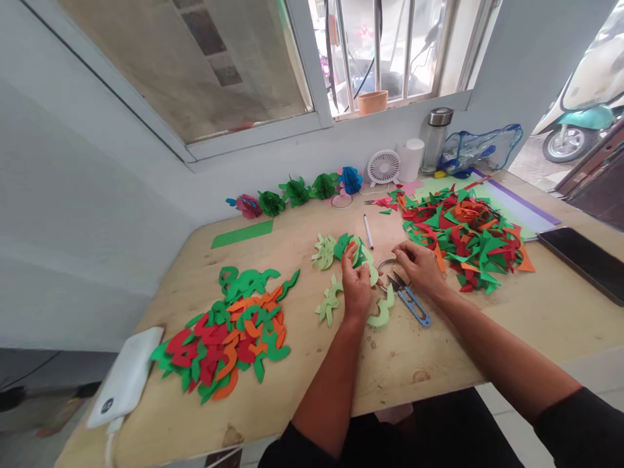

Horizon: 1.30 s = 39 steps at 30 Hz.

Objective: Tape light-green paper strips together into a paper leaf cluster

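Observation:
My left hand [357, 286] is closed around pale green cut paper pieces [371, 266] near the middle of the table. Just to its right, my right hand [420, 265] has thumb and fingertips pinched together; anything between them is too small to make out. Blue-handled thread snips [412, 304] lie below my right hand, beside a thin ring [385, 265]. A curved pale green piece [383, 312] rests left of the snips. More pale green pieces [330, 300] and dark green ones [344, 246] lie around my left hand.
Piles of coloured paper shapes [229, 335] and scraps [472, 234] lie left and right. A white pen [368, 231], fan [384, 168], glass bottle [433, 143], phone [585, 260] and power bank [127, 377] are on the table. Paper ornaments [296, 191] line the wall.

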Available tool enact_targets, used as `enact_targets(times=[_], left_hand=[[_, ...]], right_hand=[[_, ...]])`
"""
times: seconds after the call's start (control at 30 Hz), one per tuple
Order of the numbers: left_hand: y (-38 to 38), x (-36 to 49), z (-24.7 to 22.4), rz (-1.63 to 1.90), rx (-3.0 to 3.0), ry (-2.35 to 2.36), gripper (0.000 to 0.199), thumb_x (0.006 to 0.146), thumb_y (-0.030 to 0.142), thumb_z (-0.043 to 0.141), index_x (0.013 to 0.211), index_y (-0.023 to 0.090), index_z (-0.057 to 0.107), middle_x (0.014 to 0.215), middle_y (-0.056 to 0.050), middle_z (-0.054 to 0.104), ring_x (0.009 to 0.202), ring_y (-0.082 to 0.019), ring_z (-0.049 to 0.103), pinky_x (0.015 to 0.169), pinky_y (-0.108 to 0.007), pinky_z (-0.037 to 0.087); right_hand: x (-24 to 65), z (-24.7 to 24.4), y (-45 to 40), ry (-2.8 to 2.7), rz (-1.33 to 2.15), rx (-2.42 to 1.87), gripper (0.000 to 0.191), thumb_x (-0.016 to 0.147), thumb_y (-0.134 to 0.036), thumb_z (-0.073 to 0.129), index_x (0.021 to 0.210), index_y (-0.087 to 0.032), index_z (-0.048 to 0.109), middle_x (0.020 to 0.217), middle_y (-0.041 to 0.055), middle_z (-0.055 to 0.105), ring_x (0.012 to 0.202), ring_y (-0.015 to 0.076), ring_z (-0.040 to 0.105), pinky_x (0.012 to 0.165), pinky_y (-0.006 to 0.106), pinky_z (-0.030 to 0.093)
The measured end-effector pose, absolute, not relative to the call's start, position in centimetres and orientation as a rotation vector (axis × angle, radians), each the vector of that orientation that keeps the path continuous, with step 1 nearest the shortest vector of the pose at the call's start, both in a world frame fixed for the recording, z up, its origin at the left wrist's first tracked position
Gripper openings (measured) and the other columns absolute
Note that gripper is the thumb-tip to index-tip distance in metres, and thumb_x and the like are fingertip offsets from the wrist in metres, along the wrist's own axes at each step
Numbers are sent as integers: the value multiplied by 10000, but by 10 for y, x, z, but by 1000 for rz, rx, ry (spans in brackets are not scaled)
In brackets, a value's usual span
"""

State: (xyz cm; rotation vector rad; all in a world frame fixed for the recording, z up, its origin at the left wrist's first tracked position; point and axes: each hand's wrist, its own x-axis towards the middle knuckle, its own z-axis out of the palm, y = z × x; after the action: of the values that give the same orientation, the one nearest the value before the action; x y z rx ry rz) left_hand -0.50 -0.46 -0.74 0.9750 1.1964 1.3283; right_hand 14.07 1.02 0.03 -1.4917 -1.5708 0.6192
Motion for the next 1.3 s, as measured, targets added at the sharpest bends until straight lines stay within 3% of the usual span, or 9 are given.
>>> enact_targets(times=[0.2,0.37,0.57,0.77,1.03,1.13,1.3], left_hand=[[-3,-6,-16,1461,1136,1271,319,837,216,467,1156,220,474,653,33,530,446,-77,505,406,-172,433],[-4,-6,-19,1463,1271,1227,191,843,231,455,991,192,568,593,49,444,455,-69,434,439,-168,427],[-5,-1,-26,1411,1470,1236,231,826,201,445,879,141,662,587,22,493,487,-77,429,473,-175,365],[-4,-1,-26,1394,1422,1302,274,783,164,452,888,125,702,599,1,577,476,-82,436,470,-190,332],[-4,-2,-27,1420,1460,1332,306,742,122,441,872,119,718,634,-25,630,514,-101,502,513,-206,380],[-5,-2,-26,1415,1470,1339,307,737,122,442,874,119,717,593,-11,606,471,-90,464,483,-202,355],[-7,-4,-23,1432,1509,1389,305,740,128,451,883,125,720,585,-2,587,428,-73,387,436,-201,294]], right_hand=[[144,10,10,-1692,562,-1546,210,812,-321,464,750,-186,612,647,15,615,613,144,533,585,247,375],[147,31,-5,-1932,427,-1679,157,815,-304,487,750,-205,590,652,-5,621,593,129,521,556,238,315],[159,23,-46,-2043,325,-1985,186,823,-385,512,782,-222,591,756,12,667,649,144,561,525,244,246],[152,12,-70,-2076,274,-2086,238,796,-450,541,792,-213,561,811,29,657,706,163,572,516,254,215],[140,9,-77,-2006,252,-2138,162,793,-349,528,752,-196,557,812,55,661,723,174,575,533,268,213],[142,4,-80,-1966,238,-2098,145,817,-319,498,750,-202,551,836,52,668,726,173,580,537,268,212],[158,-4,-76,-1798,363,-1989,229,839,-383,467,704,-207,523,683,28,617,628,159,542,525,256,248]])
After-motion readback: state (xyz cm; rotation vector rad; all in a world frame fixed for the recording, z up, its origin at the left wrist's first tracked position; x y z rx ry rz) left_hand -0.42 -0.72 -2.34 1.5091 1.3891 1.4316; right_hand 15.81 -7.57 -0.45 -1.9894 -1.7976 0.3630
